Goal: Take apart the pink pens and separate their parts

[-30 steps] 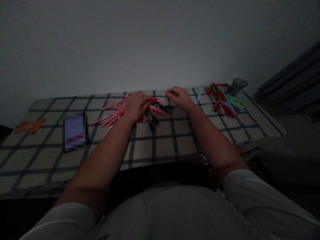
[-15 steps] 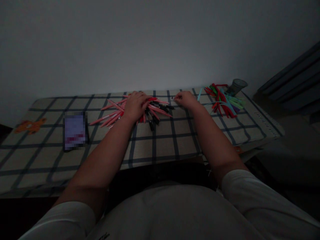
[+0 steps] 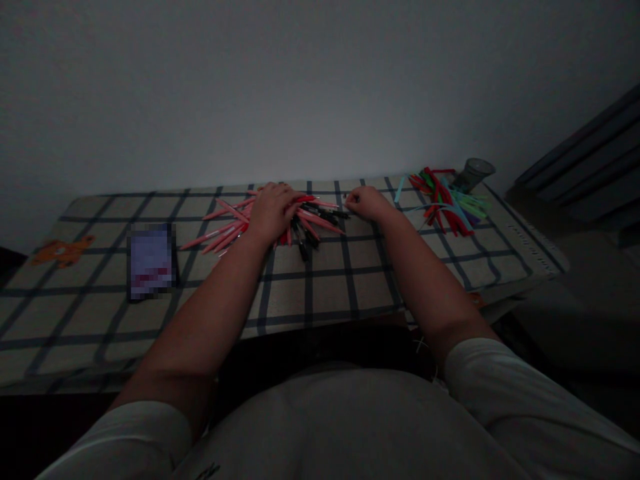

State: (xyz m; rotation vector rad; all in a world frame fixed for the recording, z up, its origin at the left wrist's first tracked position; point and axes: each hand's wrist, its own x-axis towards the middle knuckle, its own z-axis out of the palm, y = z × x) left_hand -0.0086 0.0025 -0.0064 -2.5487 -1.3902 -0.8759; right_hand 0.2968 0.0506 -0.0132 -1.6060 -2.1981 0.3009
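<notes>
My left hand (image 3: 273, 212) rests over a heap of pens, its fingers curled around a red pen (image 3: 306, 199) that points right from the fingertips. Pink pens (image 3: 225, 237) fan out on the left of the heap, and black pens (image 3: 303, 248) stick out on its right and front. To the right of the heap, my right hand (image 3: 367, 202) is closed in a pinch just above the cloth. A tiny dark and whitish bit (image 3: 345, 197) shows at its fingertips; what the pinch holds is too small to make out.
A checked cloth (image 3: 330, 287) covers the table, which stands against a pale wall. On the left lies a dark-edged tablet or phone (image 3: 151, 262) with a blurred screen. Red, green and blue fuzzy strips (image 3: 443, 203) lie right, beside a tipped clear cup (image 3: 474, 173).
My right hand has shifted slightly left and down, its fingers curling more. The red pen at my left hand now reaches slightly farther right. The heap has stayed nearly still.
</notes>
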